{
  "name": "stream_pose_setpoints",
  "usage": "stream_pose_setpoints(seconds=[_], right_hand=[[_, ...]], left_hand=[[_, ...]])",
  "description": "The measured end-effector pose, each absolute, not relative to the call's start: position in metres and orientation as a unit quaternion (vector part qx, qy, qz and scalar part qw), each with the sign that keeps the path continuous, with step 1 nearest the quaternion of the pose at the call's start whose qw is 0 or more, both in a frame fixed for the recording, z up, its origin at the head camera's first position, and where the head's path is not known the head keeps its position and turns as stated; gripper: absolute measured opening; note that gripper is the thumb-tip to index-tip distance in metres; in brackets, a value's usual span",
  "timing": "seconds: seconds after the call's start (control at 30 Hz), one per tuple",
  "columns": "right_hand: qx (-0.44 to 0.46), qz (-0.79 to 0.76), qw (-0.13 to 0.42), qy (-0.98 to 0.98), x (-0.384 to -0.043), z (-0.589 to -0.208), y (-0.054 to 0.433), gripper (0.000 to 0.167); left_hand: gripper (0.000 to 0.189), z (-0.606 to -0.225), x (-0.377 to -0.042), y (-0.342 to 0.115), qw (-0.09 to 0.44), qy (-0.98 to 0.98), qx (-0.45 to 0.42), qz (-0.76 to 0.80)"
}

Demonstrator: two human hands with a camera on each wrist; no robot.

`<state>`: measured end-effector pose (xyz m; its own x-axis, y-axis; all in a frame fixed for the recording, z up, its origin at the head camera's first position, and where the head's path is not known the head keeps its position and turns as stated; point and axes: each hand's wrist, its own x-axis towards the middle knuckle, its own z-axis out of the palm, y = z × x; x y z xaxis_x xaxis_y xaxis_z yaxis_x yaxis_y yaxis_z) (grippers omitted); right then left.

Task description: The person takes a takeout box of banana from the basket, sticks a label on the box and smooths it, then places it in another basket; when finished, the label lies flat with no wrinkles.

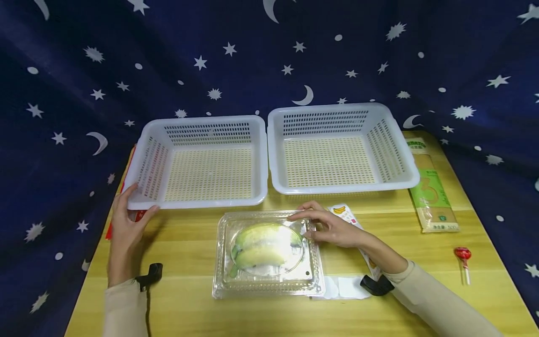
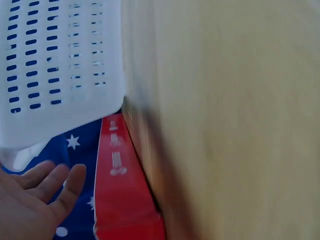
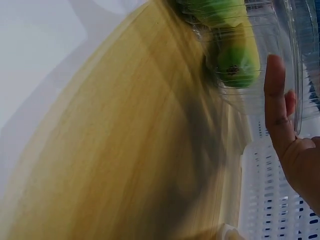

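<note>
A clear plastic clamshell container lies on the table with yellow-green bananas inside. At its far right edge my right hand grips the rim, thumb on the side and bent fingers over the lid. The right wrist view shows one finger lying along the clear wall, beside the bananas' green ends. My left hand is at the near left corner of the left white basket, thumb and fingers spread around the corner; whether they touch it is unclear. Below that corner sits a red box.
A second white basket stands beside the left one. To the right are a green-labelled packet and a red lollipop. A banana-printed card lies under my right forearm, near white paper pieces. A star-patterned cloth surrounds the table.
</note>
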<state>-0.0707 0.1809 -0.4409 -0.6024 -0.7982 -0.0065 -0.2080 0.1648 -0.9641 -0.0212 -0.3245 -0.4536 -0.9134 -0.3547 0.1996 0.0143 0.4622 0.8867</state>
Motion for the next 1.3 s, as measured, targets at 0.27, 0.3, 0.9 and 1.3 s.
stream_pose_setpoints(seconds=[0.27, 0.3, 0.9, 1.3], right_hand=[[-0.339, -0.550, 0.278, 0.711, -0.069, -0.439, 0.185, 0.047], [-0.336, -0.554, 0.278, 0.709, -0.068, -0.439, 0.186, 0.047], [-0.321, -0.549, 0.191, 0.748, -0.052, -0.428, 0.241, 0.047], [-0.223, -0.508, 0.094, 0.827, -0.040, -0.435, 0.282, 0.037]], left_hand=[[0.071, -0.436, 0.000, -0.325, 0.270, -0.901, 0.030, -0.339], [0.072, -0.431, 0.001, -0.321, 0.296, -0.902, 0.022, -0.315], [0.051, -0.384, -0.006, -0.192, 0.170, -0.791, -0.320, -0.492], [0.056, -0.398, -0.005, -0.161, 0.000, -0.827, -0.345, -0.444]])
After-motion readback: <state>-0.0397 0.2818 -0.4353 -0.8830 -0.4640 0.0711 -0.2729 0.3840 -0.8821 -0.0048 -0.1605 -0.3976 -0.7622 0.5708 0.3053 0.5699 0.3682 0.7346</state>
